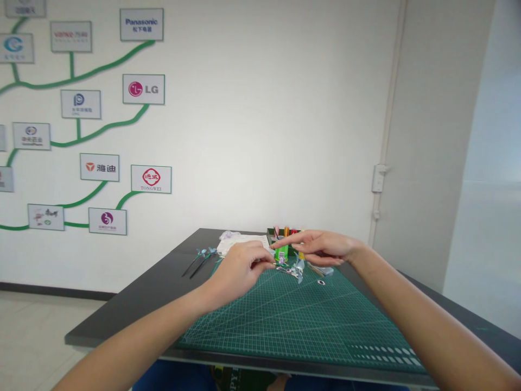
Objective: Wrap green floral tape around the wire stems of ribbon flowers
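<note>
Pinching, with the left hand (244,267), what looks like a thin stem (275,264), right there at the fingertips, above the green mat (293,320) and nearer the far edge of the table (150,288) than the near one! Showing only as a sliver past thumb and forefinger, too small to make out fully. Over to the grip: drawn together on the left, clamped on that stem by the look of it; loose on the right, with the right hand (325,247) angled in from the table's right side, forefinger stretched long, other fingers apart and gently bent. Pointing it just above the left fingertips, so close; cannot tell about actual contact.

Spot a small purple flower (281,261) just beside the stem, then blue petals (299,267) farther right. Catch a pale oval (321,282) on the mat, towards the right edge, with thin sticks (315,270) just behind. Towards the far left corner, see two flower-topped dark pins (209,252), off the mat. Along the far edge, find white paper (256,239) and a tray (269,234) with spools (286,232), plus a green container (281,254), partly hidden behind the hands.
</note>
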Tool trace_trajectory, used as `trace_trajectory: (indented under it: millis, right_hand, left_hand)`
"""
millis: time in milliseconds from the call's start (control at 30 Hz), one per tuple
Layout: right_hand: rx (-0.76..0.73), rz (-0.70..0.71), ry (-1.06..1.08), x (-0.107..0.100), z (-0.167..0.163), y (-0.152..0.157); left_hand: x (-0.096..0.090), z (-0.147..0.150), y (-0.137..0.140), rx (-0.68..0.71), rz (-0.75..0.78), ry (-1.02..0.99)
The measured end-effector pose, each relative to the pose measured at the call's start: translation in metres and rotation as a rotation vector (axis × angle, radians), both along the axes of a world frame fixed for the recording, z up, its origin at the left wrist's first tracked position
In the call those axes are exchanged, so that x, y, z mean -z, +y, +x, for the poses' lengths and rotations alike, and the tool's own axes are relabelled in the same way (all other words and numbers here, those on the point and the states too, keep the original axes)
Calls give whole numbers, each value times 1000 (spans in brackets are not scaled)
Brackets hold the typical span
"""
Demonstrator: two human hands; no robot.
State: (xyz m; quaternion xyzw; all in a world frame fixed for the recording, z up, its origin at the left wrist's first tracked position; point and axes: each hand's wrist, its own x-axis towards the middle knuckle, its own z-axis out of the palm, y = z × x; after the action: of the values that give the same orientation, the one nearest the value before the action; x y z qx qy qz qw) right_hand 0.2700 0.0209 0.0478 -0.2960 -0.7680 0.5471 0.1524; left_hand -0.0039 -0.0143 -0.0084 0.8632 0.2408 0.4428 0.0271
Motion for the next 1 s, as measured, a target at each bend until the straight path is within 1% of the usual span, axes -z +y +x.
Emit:
trace_trajectory:
  millis: [67,167,300,433,500,567,667,733,800,867,1000]
  right_hand:
    - [-5,-64,36,9,2,6]
    - [-32,-128,102,27,4,12]
    - [-34,-138,156,58,3,13]
    - [15,-119,245,87,-2,6]
    - [78,-84,323,101,-6,2]
    - [172,-31,424,114,-12,0]
    - [344,58,572,134,-18,0]
    - [447,102,620,146,-19,4]
    - [530,124,607,154,-18,11]
    - [603,129,542,159,-15,20]
    - [750,143,381,159,-7,35]
  left_hand:
    - [-1,-1,2,3,8,-18]
    - [-1,-2,6,-9,18,-45]
    - [1,1,13,-34,-3,-53]
    - [3,5,16,-7,-83,-79]
    - [3,6,18,15,-149,-126]
    - [4,6,21,25,-200,-171]
    - [8,6,28,17,-227,-201]
    - [13,5,34,7,-243,-215]
    - [19,5,40,-1,-259,-226]
    - [26,7,46,-7,-268,-234]
    - [38,13,58,-24,-278,-260]
